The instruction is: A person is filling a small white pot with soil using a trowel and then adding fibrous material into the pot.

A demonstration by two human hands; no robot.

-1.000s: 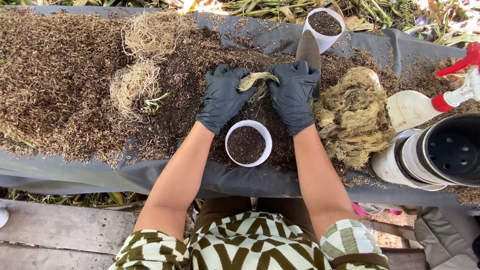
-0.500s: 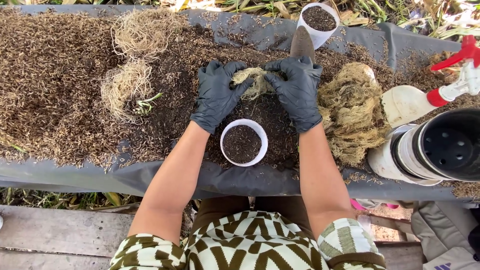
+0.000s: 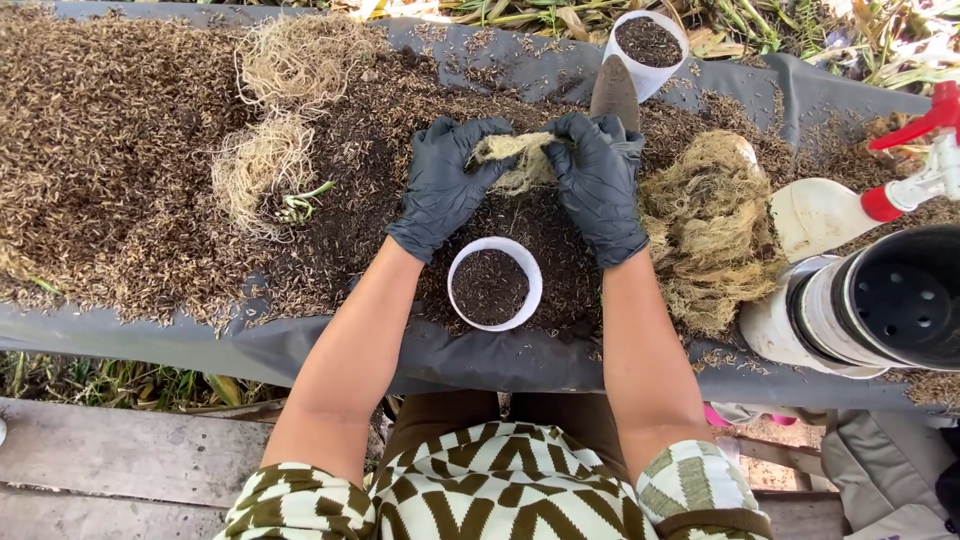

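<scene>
Both my hands wear black gloves and grip one clump of pale stringy roots [image 3: 516, 158] between them, above dark soil. My left hand [image 3: 447, 183] holds its left end, my right hand [image 3: 597, 180] its right end. Just below the hands stands a small white cup [image 3: 494, 284] filled with dark soil, on the grey sheet [image 3: 300, 345] that covers the table.
A second soil-filled white cup [image 3: 647, 46] stands at the back, with a trowel blade [image 3: 614, 93] beside it. A big mass of roots [image 3: 710, 225] lies to the right, smaller root tufts [image 3: 265, 165] to the left. Stacked pots [image 3: 880, 305] and a spray bottle [image 3: 900, 165] sit at the right.
The root clump has been drawn out wider between my hands. Both hands have shifted slightly up the table.
</scene>
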